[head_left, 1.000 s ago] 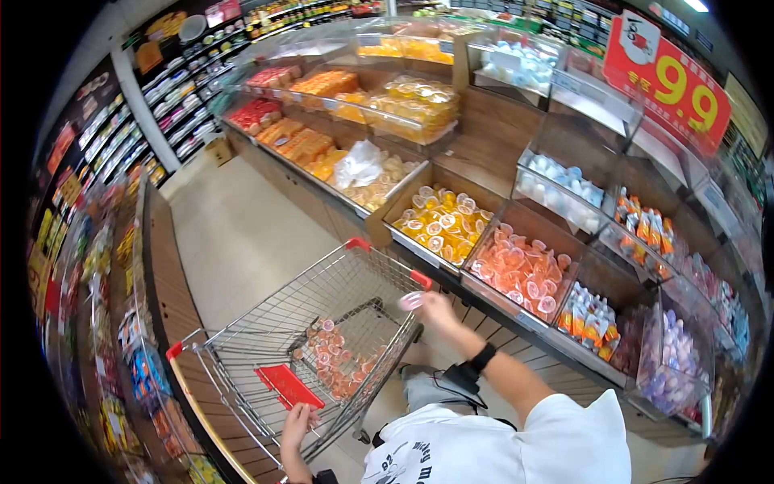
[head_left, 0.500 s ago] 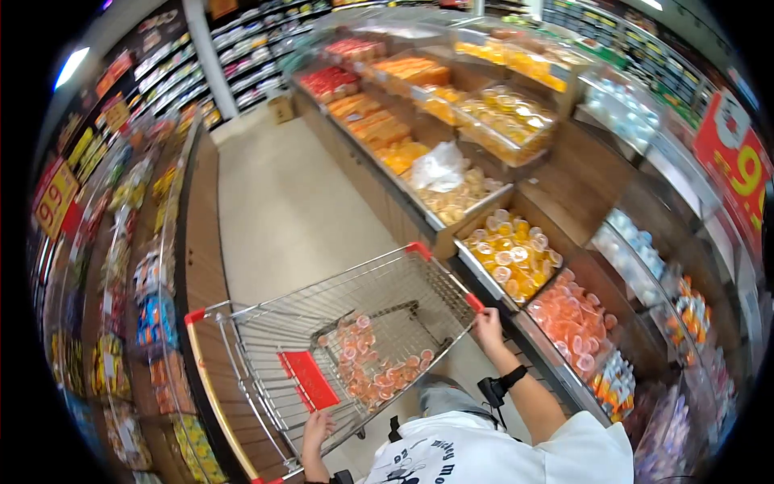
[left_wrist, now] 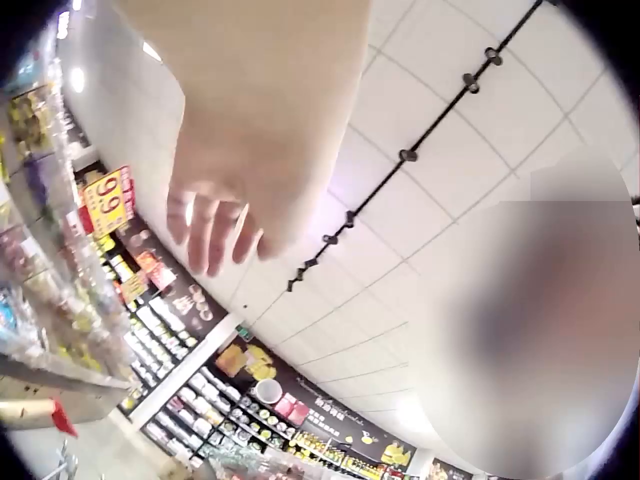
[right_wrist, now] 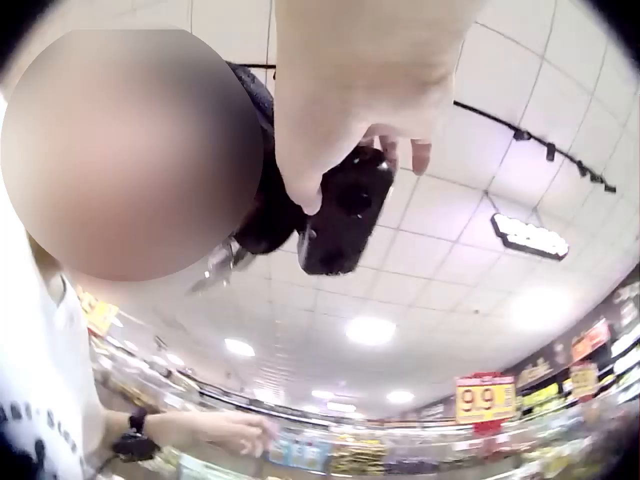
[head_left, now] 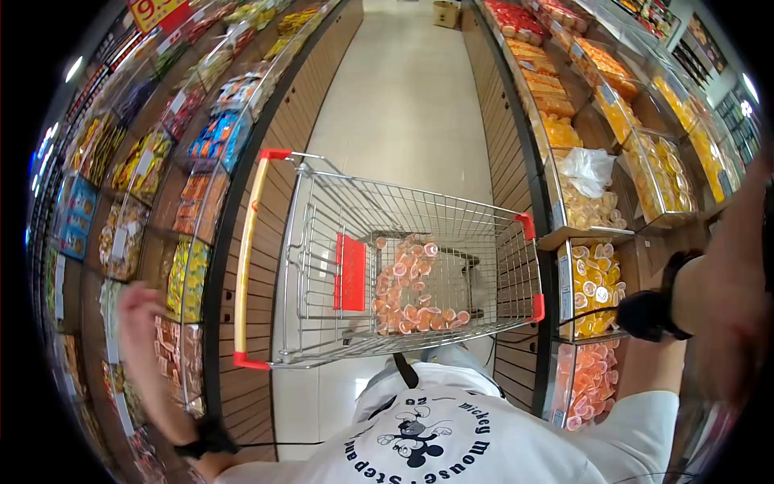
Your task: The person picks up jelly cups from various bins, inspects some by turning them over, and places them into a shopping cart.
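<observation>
My left hand [head_left: 141, 310] is raised at the left in the head view, beside the packaged snacks. In the left wrist view its fingers [left_wrist: 208, 240] hang loosely with nothing in them. My right hand [right_wrist: 375, 110] grips a black camera-like device [right_wrist: 345, 215] beside the head, its thumb on one side and fingers on the other. That hand is a blur at the right edge of the head view. Below stands a wire shopping cart [head_left: 350, 272], touched by neither hand. Several orange-pink jelly cups [head_left: 407, 282] lie loose in its basket.
On the right, bins hold yellow jelly cups [head_left: 595, 292], more pink cups [head_left: 592, 383] and a white plastic bag [head_left: 588, 171]. Shelves of bagged snacks [head_left: 189, 278] line the left. Between them runs the aisle floor [head_left: 395, 89], a cardboard box [head_left: 446, 14] at its far end.
Both hands have left the cart: the left moved out to the left, the right rose to the device at the head. The cup in the right hand is gone. The view has swung along the aisle.
</observation>
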A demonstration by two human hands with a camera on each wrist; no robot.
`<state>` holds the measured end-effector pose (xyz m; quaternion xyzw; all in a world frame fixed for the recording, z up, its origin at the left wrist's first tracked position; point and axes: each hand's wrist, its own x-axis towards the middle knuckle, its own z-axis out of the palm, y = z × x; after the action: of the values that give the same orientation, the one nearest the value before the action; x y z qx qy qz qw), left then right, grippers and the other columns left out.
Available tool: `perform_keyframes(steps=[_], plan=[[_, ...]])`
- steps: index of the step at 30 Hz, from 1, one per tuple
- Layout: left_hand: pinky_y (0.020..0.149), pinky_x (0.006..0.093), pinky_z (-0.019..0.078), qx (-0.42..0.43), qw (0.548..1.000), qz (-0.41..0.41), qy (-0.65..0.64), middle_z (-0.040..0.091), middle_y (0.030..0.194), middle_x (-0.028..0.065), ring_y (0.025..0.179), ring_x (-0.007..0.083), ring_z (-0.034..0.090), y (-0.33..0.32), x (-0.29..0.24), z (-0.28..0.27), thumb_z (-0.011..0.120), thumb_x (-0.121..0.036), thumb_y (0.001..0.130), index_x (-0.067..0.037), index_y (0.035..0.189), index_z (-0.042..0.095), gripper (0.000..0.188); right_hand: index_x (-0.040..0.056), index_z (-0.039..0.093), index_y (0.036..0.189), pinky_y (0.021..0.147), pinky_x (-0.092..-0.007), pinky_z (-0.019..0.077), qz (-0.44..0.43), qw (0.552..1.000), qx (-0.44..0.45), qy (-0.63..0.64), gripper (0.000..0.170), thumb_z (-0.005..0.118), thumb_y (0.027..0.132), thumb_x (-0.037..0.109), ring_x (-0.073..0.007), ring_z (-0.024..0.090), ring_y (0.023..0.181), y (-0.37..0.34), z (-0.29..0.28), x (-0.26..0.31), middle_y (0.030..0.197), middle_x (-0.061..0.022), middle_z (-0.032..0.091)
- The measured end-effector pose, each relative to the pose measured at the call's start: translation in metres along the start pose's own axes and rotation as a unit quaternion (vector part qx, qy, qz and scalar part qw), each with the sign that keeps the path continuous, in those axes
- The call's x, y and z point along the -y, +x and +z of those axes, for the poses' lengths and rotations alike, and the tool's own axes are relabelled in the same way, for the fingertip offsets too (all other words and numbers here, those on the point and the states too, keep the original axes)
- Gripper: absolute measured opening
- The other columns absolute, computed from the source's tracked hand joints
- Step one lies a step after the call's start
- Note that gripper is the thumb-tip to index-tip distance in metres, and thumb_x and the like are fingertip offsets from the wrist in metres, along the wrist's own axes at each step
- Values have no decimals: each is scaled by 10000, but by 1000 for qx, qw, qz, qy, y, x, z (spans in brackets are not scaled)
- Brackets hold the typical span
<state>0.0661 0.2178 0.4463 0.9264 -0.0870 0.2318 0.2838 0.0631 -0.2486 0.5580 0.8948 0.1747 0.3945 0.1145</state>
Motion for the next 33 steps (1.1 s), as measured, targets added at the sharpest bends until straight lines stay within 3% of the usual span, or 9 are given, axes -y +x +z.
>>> perform_keyframes(steps=[1,2,6,13,24,29,33], plan=[[600,194,339,-19,991,-58,-122,449,855,75,644,114,460,8,-15,-37,434,-245,727,-7,999,380,366,5,337,1028,750,-280,328,-1,999,34,-28,518,530,638,285,-216,425,883,7,3,-9,975,-140,434],[599,194,340,-58,990,-38,-119,451,850,75,643,114,460,10,-25,-66,435,-242,726,-8,991,384,358,6,336,1024,744,-281,331,1,996,66,-54,514,525,639,291,-218,427,876,12,7,-19,970,-143,435],[594,196,343,-128,989,76,18,457,829,73,640,115,463,-8,-67,-130,439,-231,725,-11,961,399,325,12,333,1005,719,-286,343,19,990,107,-88,501,505,646,315,-228,437,851,16,9,-35,951,-152,439],[585,198,349,-75,984,107,123,467,792,71,635,116,467,-37,-101,-140,447,-210,722,-18,908,427,269,21,327,973,676,-294,365,78,983,109,-123,483,470,657,357,-244,453,806,4,-5,-42,918,-168,447],[572,202,359,-56,982,105,146,483,734,67,626,118,473,-65,-103,-150,458,-179,717,-28,825,471,186,35,317,922,608,-307,399,111,988,56,-97,470,415,676,423,-269,479,735,-9,-27,-24,866,-194,459],[566,204,363,-88,978,126,140,490,708,66,622,119,476,-78,-109,-166,464,-164,715,-32,787,491,153,42,313,899,578,-312,415,63,995,-80,18,471,390,684,453,-280,491,703,0,-55,24,843,-206,464],[561,205,367,-110,973,147,138,496,687,64,619,120,479,-83,-119,-184,468,-152,714,-36,757,507,131,47,309,881,553,-317,427,15,961,-142,238,474,370,691,477,-290,501,677,16,-82,96,824,-215,469]])
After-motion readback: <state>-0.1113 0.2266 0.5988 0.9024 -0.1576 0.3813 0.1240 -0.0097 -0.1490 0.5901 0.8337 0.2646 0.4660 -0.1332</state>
